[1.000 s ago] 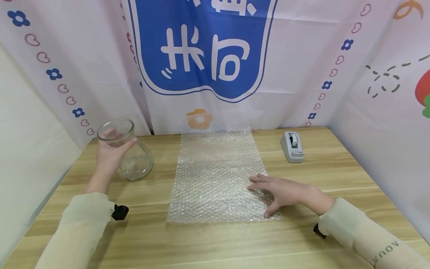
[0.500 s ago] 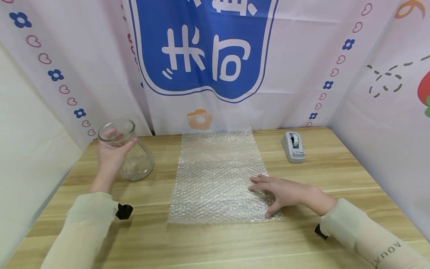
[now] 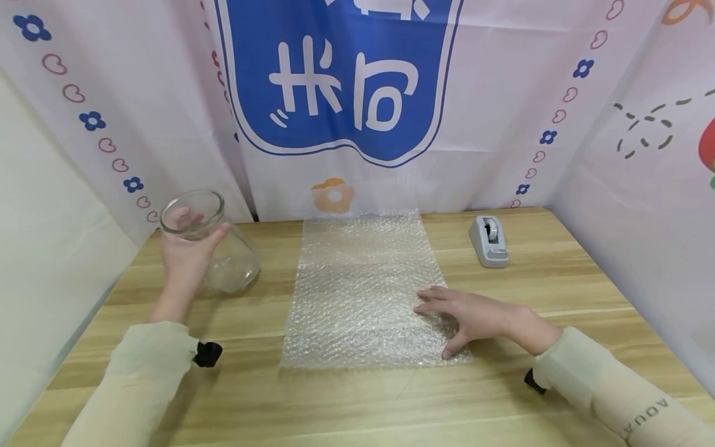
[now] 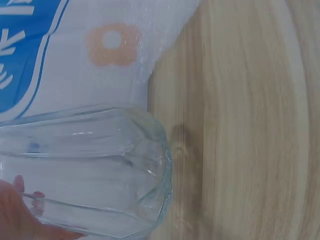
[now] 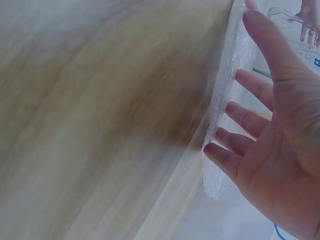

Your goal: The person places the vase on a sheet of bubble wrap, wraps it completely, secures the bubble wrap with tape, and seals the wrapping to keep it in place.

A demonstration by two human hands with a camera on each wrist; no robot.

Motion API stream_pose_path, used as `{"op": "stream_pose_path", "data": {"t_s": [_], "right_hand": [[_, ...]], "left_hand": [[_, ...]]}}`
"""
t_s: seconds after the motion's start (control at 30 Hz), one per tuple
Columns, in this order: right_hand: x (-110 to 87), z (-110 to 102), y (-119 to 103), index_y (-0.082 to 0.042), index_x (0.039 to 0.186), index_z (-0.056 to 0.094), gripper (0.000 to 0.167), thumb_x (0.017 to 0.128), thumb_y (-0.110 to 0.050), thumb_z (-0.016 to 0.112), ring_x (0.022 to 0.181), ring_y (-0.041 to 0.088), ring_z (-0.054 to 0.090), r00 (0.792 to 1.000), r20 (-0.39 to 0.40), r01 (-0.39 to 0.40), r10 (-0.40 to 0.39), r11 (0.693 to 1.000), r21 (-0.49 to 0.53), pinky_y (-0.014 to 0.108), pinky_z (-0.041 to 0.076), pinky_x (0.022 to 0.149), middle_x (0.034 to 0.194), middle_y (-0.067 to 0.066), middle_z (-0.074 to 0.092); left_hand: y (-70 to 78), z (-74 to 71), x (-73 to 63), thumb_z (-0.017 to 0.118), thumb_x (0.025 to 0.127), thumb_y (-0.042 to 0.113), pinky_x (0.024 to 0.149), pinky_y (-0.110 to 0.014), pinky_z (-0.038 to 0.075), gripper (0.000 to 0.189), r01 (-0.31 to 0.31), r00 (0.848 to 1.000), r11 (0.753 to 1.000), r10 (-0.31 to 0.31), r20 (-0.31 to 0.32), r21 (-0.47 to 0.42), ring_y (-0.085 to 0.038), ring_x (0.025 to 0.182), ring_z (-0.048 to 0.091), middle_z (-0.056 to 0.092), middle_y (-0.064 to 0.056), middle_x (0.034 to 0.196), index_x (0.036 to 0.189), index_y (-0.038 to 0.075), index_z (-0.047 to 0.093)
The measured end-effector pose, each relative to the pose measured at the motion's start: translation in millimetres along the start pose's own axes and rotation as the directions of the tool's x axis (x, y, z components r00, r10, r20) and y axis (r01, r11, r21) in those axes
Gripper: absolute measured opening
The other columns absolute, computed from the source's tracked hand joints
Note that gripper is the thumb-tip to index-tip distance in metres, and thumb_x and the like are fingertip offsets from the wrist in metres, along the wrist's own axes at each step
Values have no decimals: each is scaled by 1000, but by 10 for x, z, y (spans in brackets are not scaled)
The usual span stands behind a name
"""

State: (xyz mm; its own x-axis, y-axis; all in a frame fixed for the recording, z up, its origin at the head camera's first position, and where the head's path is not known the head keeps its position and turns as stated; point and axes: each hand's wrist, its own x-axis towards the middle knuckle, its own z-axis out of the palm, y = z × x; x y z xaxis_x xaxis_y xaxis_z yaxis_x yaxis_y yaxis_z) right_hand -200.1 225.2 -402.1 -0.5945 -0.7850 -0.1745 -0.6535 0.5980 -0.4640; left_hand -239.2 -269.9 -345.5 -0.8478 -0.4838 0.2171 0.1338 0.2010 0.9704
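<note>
A clear glass jar (image 3: 237,264) with a wide rim stands out at the left of the head view. My left hand (image 3: 187,257) grips it near the top, the thumb on the near side and the fingers behind the glass. In the left wrist view the jar's faceted base (image 4: 145,175) appears slightly off the table, a shadow beside it. A sheet of bubble wrap (image 3: 357,304) lies flat mid-table. My right hand (image 3: 477,316) rests its spread fingertips on the wrap's right edge; in the right wrist view the fingers (image 5: 247,120) are apart, only gently bent.
A grey tape dispenser (image 3: 490,242) stands at the back right of the wooden table (image 3: 368,410). A printed cloth (image 3: 491,124) hangs behind the table, and the wrap's far end reaches it. Pale side walls (image 3: 50,205) bound the table left and right.
The jar in my left hand has tilted a little and its base has shifted slightly up and right. My right hand stays on the bubble wrap.
</note>
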Motion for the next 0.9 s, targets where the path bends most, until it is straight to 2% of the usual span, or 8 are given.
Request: {"op": "stream_pose_path", "data": {"t_s": [0.1,0.3,0.57,0.73,0.9], "right_hand": [[1,-11,2,-7,149,52,92,76,-51,86,146,51,28,1000,-9,13,-13,1000,-20,64,29,114,161,23,33],[1,-19,-1,-6,149,52,91,76,-49,86,145,51,29,1000,-10,21,-21,999,-29,64,29,114,161,24,33],[-1,-16,0,-7,149,52,90,77,-49,86,146,51,28,1000,-8,21,-21,1000,-20,64,30,114,161,23,33],[0,-22,-6,-7,149,52,90,77,-50,85,146,51,28,1000,-9,24,-24,1000,-17,64,29,114,161,23,33],[-12,-34,-22,-6,149,52,91,77,-51,85,146,51,29,1000,-2,20,-20,1000,-14,64,29,114,161,24,33]], "left_hand": [[38,46,-45,82,84,1,105,-29,48,69,-21,1000,1000,21,-19,-7,-19,124,55,54,-14,144,141,17,47],[104,107,-121,84,82,1,102,-27,50,66,-11,999,998,9,-40,-60,-17,118,58,58,-9,138,136,19,51],[176,181,-218,82,85,4,100,-29,51,65,-41,999,999,41,-24,-19,-12,111,58,58,-9,136,140,13,48],[221,224,-255,82,86,4,101,-30,51,66,-21,1000,998,20,-23,-61,-13,113,57,57,-4,134,142,12,47],[285,275,-318,81,86,3,104,-31,49,69,25,999,990,-28,-18,-140,-14,117,54,56,-2,134,145,10,46]]}}
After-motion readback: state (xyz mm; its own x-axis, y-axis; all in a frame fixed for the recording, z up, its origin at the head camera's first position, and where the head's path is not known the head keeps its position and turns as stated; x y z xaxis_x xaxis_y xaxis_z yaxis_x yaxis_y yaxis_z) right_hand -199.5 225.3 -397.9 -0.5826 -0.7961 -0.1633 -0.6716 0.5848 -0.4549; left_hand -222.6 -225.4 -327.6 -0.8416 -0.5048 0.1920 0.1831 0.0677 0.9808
